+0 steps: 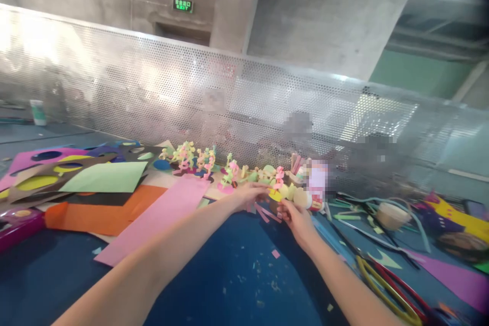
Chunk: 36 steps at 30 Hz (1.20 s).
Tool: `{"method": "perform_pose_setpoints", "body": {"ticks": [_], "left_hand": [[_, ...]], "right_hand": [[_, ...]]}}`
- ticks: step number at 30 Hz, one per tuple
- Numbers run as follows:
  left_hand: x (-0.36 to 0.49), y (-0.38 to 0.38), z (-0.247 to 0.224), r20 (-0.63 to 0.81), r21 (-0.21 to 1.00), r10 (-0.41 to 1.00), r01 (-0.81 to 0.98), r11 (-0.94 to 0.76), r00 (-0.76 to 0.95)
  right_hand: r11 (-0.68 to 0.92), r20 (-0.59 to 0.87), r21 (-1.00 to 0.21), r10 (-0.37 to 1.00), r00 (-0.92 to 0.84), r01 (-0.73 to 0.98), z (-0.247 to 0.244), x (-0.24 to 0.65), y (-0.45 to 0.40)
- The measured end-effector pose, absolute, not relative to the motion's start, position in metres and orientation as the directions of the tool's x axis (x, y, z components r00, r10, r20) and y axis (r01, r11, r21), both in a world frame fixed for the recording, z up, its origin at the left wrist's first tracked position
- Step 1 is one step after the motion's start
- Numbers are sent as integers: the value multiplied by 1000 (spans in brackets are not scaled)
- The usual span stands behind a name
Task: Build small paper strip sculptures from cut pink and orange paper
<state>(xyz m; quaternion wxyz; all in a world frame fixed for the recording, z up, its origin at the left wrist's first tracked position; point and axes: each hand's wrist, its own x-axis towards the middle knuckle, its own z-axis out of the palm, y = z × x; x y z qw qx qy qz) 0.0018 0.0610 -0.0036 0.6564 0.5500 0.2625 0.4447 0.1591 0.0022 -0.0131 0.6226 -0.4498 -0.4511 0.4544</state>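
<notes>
My left hand (250,195) reaches in from the left, its fingertips closed at the edge of a small paper craft figure with a yellow base (275,194). Pink curled paper (279,175) rises from this figure. From the other side, my right hand (296,218) pinches the figure's lower right edge with thumb and fingers. Just behind and beside my hands are pale yellow paper pieces (301,197). Left of them stand several similar figures of curled pink, green and yellow paper (229,173). Fine detail at the fingertips is blurred.
Coloured paper sheets, including pink (164,216), orange (110,211) and light green (105,177), cover the left of the blue table (214,285). Yellow-handled scissors (382,285), a tape roll (392,215) and paper strips lie right. A perforated metal panel (153,86) runs behind.
</notes>
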Motion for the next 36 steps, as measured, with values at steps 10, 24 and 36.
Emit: {"method": "perform_pose_setpoints", "body": {"ticks": [10, 24, 36], "left_hand": [[2, 62, -7, 157, 958, 860, -288, -12, 485], [1, 65, -11, 196, 966, 851, -244, -83, 486], [3, 64, -9, 199, 974, 866, -190, -123, 459]], "right_hand": [[137, 118, -976, 986, 117, -169, -10, 159, -2], [130, 98, -972, 981, 166, -196, -9, 157, -2], [140, 104, -965, 980, 167, -220, -10, 158, 1]]}}
